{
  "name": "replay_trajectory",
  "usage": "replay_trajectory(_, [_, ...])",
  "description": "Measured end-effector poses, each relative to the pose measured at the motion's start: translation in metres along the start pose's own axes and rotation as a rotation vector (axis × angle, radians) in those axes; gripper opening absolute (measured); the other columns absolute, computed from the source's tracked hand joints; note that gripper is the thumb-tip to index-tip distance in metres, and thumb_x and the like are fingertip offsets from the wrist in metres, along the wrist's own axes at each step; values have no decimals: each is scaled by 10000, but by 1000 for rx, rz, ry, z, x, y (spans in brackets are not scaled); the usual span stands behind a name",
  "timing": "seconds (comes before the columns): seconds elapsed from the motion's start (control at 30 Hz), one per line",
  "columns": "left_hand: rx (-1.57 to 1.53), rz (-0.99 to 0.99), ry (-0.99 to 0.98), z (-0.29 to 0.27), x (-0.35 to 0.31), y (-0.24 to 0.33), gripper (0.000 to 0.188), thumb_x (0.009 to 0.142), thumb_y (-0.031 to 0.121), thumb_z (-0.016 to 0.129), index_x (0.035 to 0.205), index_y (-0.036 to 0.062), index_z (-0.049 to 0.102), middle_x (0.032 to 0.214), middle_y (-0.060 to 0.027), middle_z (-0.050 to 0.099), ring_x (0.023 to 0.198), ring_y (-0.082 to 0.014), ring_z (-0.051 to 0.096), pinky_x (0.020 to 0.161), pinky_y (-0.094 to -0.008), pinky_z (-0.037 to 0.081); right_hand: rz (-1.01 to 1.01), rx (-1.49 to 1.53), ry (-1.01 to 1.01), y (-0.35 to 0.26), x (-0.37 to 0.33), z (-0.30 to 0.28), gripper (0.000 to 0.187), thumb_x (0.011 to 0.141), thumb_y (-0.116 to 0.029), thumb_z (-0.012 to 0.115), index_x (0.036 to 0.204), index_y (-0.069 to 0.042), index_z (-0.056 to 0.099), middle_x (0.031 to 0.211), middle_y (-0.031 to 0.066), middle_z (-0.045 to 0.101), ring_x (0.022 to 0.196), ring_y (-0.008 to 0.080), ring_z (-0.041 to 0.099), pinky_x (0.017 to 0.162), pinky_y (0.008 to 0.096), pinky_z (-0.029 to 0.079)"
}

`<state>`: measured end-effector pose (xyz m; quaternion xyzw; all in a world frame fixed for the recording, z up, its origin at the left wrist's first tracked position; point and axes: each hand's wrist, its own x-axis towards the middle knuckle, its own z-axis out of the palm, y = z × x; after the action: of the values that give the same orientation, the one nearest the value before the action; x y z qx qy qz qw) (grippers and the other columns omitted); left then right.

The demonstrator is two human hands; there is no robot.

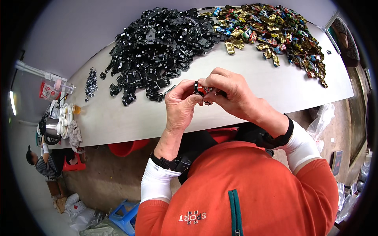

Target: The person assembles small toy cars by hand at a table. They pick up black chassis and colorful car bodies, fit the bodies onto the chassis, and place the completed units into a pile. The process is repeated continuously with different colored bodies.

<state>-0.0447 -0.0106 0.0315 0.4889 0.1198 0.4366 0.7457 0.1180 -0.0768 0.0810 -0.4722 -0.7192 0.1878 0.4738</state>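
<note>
Close to the table's front edge, my two hands meet over a small toy car with red and black parts. My left hand pinches one end between thumb and fingers. The fingers of my right hand close on the other end, covering much of it. Beyond my left hand lies a large heap of black toy car chassis, with a few loose ones at its near edge. A second heap, of shiny gold, red and blue toy car bodies, spreads across the far right.
Small silvery parts form a little pile at the table's left. Past them are a tray of white cups, a cloth and a kettle. A red tub sits under the table; another person is at far left.
</note>
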Motion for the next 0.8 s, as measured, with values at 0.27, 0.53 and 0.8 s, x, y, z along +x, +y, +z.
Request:
replay_trajectory(0.27, [-7, -69, -97, 14, 8, 7, 354, 744, 27, 730, 1068, -43, 603, 907, -59, 620, 716, -146, 621, 564, -246, 508, 15, 35, -52, -16, -5, -17, 192, 764, -21, 687, 915, -25, 569, 776, 96, 545, 642, 204, 619, 522, 277, 508])
replay_trajectory(0.53, [-31, -273, 91, 17, 10, -5, 312, 806, 129, 709, 1050, -18, 580, 830, -61, 612, 537, -93, 575, 375, -173, 412, 528, 344, -17, 4, -2, -17, 155, 802, -18, 660, 898, 39, 554, 763, 68, 592, 591, 111, 600, 455, 238, 487])
replay_trajectory(0.8, [-16, -442, 148, 10, 17, -23, 232, 853, 237, 665, 909, 44, 549, 704, -41, 599, 484, -72, 549, 329, -148, 346, 512, 492, -113, 47, -13, -12, 162, 800, -63, 684, 938, 21, 674, 762, 79, 617, 630, 107, 595, 466, 225, 493])
